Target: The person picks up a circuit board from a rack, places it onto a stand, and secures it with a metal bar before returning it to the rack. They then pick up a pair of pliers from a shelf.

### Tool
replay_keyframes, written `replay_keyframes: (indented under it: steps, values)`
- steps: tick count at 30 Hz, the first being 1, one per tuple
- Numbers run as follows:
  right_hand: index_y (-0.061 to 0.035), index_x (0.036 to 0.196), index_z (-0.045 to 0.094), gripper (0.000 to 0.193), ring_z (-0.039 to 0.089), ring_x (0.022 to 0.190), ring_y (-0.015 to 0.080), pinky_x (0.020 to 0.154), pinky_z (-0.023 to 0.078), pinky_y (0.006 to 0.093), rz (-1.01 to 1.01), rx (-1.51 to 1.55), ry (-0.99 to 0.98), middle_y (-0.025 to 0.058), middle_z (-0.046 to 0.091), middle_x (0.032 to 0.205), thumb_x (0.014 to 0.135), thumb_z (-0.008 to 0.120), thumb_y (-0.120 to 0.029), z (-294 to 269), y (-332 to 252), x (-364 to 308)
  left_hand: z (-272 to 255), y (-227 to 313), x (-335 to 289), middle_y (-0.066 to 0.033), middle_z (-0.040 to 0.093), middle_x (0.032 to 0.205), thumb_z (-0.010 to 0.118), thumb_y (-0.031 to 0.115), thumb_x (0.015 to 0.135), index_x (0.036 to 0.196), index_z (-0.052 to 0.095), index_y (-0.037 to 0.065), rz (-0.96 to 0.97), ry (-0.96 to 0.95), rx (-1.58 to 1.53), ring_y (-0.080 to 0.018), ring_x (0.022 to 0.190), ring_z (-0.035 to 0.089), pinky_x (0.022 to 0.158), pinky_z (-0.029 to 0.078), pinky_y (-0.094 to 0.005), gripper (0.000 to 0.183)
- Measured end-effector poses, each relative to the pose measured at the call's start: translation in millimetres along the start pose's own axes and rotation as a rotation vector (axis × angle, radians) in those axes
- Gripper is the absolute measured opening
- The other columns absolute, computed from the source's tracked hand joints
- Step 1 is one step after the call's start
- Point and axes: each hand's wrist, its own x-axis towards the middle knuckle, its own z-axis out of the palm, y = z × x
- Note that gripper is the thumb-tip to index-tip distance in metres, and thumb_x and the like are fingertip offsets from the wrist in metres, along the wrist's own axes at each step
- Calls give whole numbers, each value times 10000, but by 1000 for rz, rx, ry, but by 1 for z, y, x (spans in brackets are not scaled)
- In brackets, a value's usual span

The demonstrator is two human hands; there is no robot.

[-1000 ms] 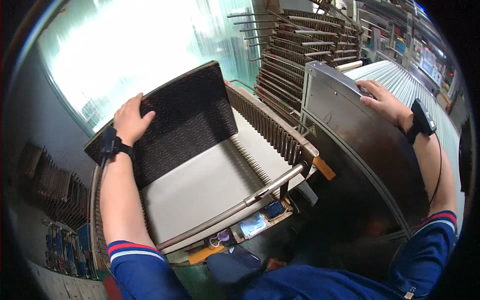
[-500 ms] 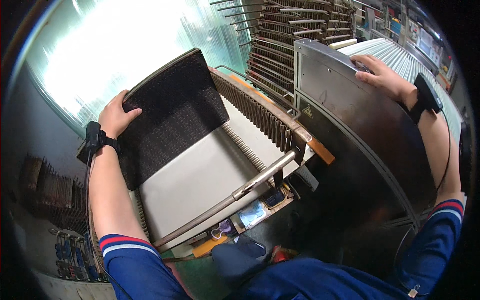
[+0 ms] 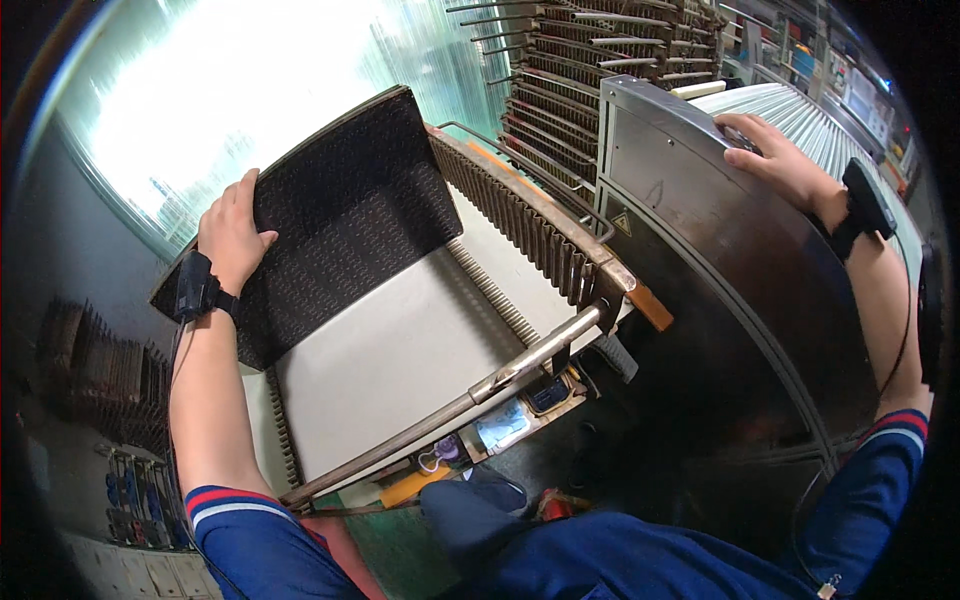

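Several dark, patterned panels (image 3: 345, 215) stand tilted in a slotted rack (image 3: 520, 215), their lower edges above a pale flat base (image 3: 390, 370). My left hand (image 3: 232, 232) lies against the panels' left end, fingers stretched along the edge and thumb on the dark face; it does not wrap round them. My right hand (image 3: 775, 155) rests on the top edge of a metal machine housing (image 3: 700, 150), with its fingers spread and bent over the edge. Nothing shows in its grasp. Both wrists carry black strapped devices with cables.
A metal bar (image 3: 430, 420) crosses the rack's near side. Below it, a shelf holds a blue packet (image 3: 502, 428) and small items. White rollers (image 3: 790, 110) run behind the machine. A stacked rack with rods (image 3: 590, 90) stands at the back, beside a translucent strip curtain (image 3: 440, 60).
My left hand's fingers have straightened and drawn closer together on the panels' edge. The view has shifted slightly; my right hand stays on the housing.
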Motion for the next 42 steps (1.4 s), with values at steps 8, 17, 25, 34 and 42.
replay_keyframes:
  steps: [8, 17, 25, 34, 42]
  values:
    - [-45, 1420, 436, 692, 402, 1335, 372, 1128, 320, 451, -38, -6, 20, 234, 455, 1396, 951, 505, -549, -3, -8, -3, 12, 0, -4, -147, 556, 1314, 880, 188, 660, 1454, 387, 113, 23, 95, 79, -319, 1205, 541, 1023, 435, -444, 938]
    - [-11, 1372, 469, 605, 482, 1279, 356, 1080, 375, 405, -173, -73, 78, 237, 519, 1347, 965, 533, -454, 10, 14, 9, -64, 55, -61, -182, 573, 1303, 729, 264, 845, 1414, 454, 62, -10, -4, -653, -288, 1193, 559, 1028, 441, -408, 664]
    - [-60, 1225, 553, 498, 612, 1008, 343, 865, 486, 443, -200, -105, 83, 181, 646, 1064, 944, 528, -470, 2, 0, 9, -147, 173, -194, -206, 615, 1094, 748, 358, 791, 1330, 484, 9, 424, -272, -511, -384, 962, 626, 830, 512, -442, 694]
    - [-19, 1066, 645, 348, 602, 1005, 383, 878, 492, 468, -412, -394, 283, 202, 634, 1069, 874, 619, -308, -7, -28, -10, -111, 176, -205, -87, 652, 821, 779, 224, 784, 1096, 671, 71, 253, 98, -544, -209, 654, 618, 602, 510, -327, 364]
    - [-23, 945, 667, 218, 626, 835, 328, 761, 521, 421, -749, -171, 445, 152, 651, 874, 827, 657, -206, 28, -84, -27, -95, 49, -284, -110, 523, 622, 779, 140, 736, 669, 541, 59, 327, 141, -430, -321, 549, 527, 515, 399, -396, 260]
